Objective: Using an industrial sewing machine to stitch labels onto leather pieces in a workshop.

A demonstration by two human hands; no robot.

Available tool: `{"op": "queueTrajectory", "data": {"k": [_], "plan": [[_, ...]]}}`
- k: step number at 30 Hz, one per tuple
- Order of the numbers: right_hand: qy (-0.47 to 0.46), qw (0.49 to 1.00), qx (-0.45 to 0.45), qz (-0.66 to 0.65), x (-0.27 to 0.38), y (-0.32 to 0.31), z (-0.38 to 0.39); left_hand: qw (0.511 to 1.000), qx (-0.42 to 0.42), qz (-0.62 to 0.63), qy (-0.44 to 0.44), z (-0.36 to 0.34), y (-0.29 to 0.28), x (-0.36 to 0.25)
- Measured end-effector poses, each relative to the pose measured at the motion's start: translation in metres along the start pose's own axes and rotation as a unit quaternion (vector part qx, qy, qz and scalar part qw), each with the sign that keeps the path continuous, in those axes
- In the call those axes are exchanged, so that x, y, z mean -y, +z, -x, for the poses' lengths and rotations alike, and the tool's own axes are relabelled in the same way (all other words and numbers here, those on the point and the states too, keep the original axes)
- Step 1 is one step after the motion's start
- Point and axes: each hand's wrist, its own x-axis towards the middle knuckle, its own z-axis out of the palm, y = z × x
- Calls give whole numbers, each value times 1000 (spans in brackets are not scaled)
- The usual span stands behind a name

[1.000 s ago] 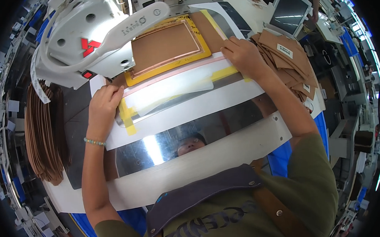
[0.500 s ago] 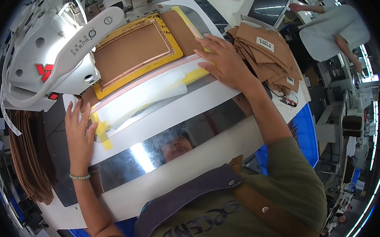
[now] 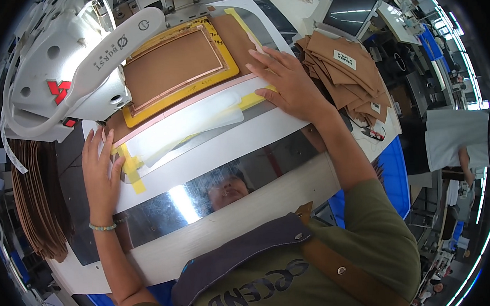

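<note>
A brown panel (image 3: pixel 236 41) lies on the machine bed, with a yellow rectangular clamp frame (image 3: pixel 227 65) on top of it. My left hand (image 3: pixel 100 169) rests flat at the panel's near left corner, fingers apart, beside a strip of yellow tape (image 3: pixel 132 170). At the panel's right end my right hand (image 3: pixel 288 84) lies with spread fingers, its fingertips on the panel's edge and its thumb by more yellow tape. Between the hands, a pinkish strip runs along the panel's near edge, and a translucent white sheet (image 3: pixel 183 128) is taped down in front of it.
A white sewing machine head (image 3: pixel 44 69) stands at the left. Stacked brown pieces (image 3: pixel 34 203) are beside it, and labelled brown pieces (image 3: pixel 343 70) lie at the right near a screen (image 3: pixel 351 6) and small snips (image 3: pixel 374 134). Blue bins (image 3: pixel 396 178) sit below the table. Another person (image 3: pixel 458 142) stands far right.
My right hand has shifted slightly left along the panel's edge. My left hand has barely moved. The other person at the right has moved nearer the bottom of the view.
</note>
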Motion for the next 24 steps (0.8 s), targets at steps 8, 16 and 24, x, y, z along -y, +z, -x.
{"op": "queueTrajectory", "data": {"k": [8,16,24], "plan": [[-2,998,61,9,-4,6,3,1000,26,4,17,1,0,2],[16,997,72,35,3,0,-3,1000,-2,20,17,6,-3,7],[39,993,112,25,3,-3,-1,997,-35,74,-8,1,-5,0]]}}
